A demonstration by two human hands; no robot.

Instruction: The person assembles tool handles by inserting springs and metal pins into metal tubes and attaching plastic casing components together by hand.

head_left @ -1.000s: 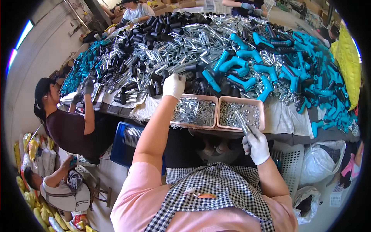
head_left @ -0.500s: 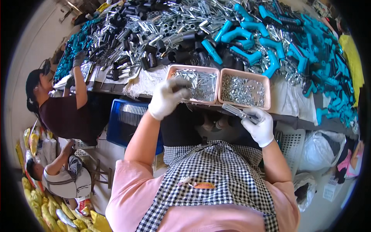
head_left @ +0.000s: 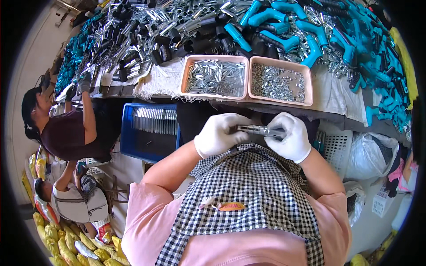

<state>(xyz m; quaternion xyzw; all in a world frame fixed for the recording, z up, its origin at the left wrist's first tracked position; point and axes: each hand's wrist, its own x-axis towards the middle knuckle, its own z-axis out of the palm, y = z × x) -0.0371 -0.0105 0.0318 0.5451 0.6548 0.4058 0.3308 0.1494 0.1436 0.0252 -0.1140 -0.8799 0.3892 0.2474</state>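
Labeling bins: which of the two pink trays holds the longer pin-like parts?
The left pink tray, above the left hand. It holds long silver pins lying lengthwise; the right pink tray holds small, short, grainy-looking metal pieces.

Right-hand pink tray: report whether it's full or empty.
Partly full. Small silvery metal pieces cover the floor of the right pink tray, below its rim.

Bright, even daylight is filling the scene, glare is washing out the floor at left, and fisheye distortion is bending the counter (head_left: 341, 95) toward the black rim.
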